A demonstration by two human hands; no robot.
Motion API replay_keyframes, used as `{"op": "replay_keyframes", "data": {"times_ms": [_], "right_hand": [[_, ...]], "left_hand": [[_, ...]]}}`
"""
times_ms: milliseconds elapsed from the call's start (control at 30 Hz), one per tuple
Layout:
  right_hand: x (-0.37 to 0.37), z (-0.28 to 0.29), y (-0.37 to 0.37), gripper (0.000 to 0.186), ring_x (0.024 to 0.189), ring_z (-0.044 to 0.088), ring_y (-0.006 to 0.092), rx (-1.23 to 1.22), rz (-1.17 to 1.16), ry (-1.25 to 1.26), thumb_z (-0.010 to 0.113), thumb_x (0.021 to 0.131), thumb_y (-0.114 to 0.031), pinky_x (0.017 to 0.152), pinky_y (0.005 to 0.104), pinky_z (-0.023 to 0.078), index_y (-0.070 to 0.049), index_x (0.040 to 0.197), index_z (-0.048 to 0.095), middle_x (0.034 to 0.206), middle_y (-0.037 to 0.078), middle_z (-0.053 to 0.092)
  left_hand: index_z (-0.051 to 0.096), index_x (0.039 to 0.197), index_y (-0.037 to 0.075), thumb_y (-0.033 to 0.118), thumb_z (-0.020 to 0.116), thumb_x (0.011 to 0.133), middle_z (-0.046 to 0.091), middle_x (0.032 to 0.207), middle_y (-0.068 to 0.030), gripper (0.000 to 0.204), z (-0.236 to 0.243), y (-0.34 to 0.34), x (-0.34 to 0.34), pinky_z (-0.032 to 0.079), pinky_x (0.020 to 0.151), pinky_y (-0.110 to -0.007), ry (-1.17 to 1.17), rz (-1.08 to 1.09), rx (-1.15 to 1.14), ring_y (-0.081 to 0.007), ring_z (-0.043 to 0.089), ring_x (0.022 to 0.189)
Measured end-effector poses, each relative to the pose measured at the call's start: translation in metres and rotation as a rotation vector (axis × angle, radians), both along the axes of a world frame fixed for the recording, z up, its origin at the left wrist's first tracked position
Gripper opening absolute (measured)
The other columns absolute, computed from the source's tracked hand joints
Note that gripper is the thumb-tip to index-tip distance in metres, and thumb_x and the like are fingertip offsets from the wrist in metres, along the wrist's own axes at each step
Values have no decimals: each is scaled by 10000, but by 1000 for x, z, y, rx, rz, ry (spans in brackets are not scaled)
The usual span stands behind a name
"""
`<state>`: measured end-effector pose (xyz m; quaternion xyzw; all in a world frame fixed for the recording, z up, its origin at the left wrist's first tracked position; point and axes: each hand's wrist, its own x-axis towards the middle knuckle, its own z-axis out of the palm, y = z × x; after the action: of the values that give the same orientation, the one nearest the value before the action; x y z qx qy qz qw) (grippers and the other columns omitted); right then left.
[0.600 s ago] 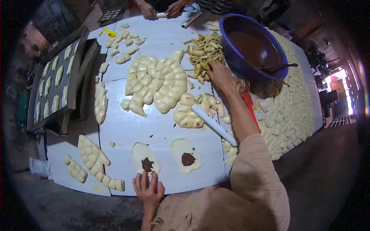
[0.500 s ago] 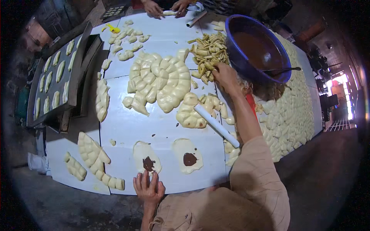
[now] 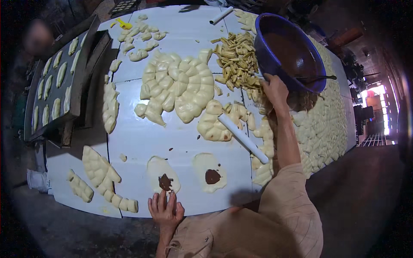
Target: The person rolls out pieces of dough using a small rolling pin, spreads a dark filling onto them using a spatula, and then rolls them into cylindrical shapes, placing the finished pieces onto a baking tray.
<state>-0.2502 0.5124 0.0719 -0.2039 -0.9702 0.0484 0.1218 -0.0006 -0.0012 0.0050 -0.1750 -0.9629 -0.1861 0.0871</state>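
My left hand (image 3: 165, 208) rests at the table's near edge, fingers spread beside a flattened dough piece (image 3: 155, 165) with a dark brown filling patch. A similar piece (image 3: 202, 161) lies to its right. My right hand (image 3: 275, 92) reaches across to the right edge of a pile of cut pale-yellow strips (image 3: 234, 60), against the blue bowl (image 3: 318, 60). Its fingers are bent together; what they hold is hidden. A white tube (image 3: 243, 137) lies left of my forearm across portioned dough (image 3: 211, 129). A big cluster of dough portions (image 3: 176, 86) sits mid-table.
The bowl holds brown liquid and a dark-handled utensil. At left stand stacked metal trays (image 3: 53, 124) with shaped dough. Dough portions (image 3: 322, 133) cover the right side. A yellow tool (image 3: 124, 25) and second tube (image 3: 221, 16) lie at the far edge.
My right hand has shifted rightward from within the strips toward the bowl. My left hand stays put. The other person's hands at the top are out of view now.
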Motion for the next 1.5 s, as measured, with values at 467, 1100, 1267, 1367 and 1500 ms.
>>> {"op": "replay_keyframes", "data": {"times_ms": [467, 1100, 1267, 1367, 1500], "right_hand": [[-83, -29, -53, 136, 909, 680, 341, 179, 577, -143, 671, 884, -254, 772, 476, 537, -141, 955, 698, 975, 85, 662], [15, 30, -81, 354, 930, 694, 338, -216, 482, -128, 667, 929, -319, 801, 432, 530, -17, 1103, 725, 1014, 184, 716], [120, 26, -135, 224, 871, 683, 249, -527, 650, -341, 716, 923, -179, 777, 354, 522, -19, 1080, 707, 946, 115, 696], [163, 26, -171, 213, 867, 680, 295, -617, 798, -406, 720, 905, -171, 767, 378, 532, -36, 1069, 733, 942, 108, 696], [189, 7, -179, 190, 826, 676, 312, -692, 846, -383, 686, 897, -203, 731, 397, 533, -50, 999, 737, 915, 107, 678]], "left_hand": [[731, 1239, 184, 299, 676, 826, 616, 1354, -111, 432, 0, 1, -6, 377, 1097, -588, 41, 12, 4, -350, 526, 1287], [758, 1191, 174, 278, 673, 835, 621, 1366, -105, 381, 2, 2, -6, 416, 1074, -562, 149, 22, 68, -355, 534, 1293], [731, 1246, 188, 271, 682, 828, 610, 1390, -91, 428, -7, 3, -6, 404, 1095, -541, 135, 16, 97, -331, 522, 1319], [729, 1247, 191, 274, 698, 820, 603, 1399, -85, 436, -12, 2, -3, 394, 1103, -544, 141, 33, 109, -328, 520, 1327], [701, 1281, 150, 218, 689, 841, 587, 1406, -150, 445, -4, 4, -3, 373, 1121, -573, 122, 1, 129, -376, 515, 1329]]}}
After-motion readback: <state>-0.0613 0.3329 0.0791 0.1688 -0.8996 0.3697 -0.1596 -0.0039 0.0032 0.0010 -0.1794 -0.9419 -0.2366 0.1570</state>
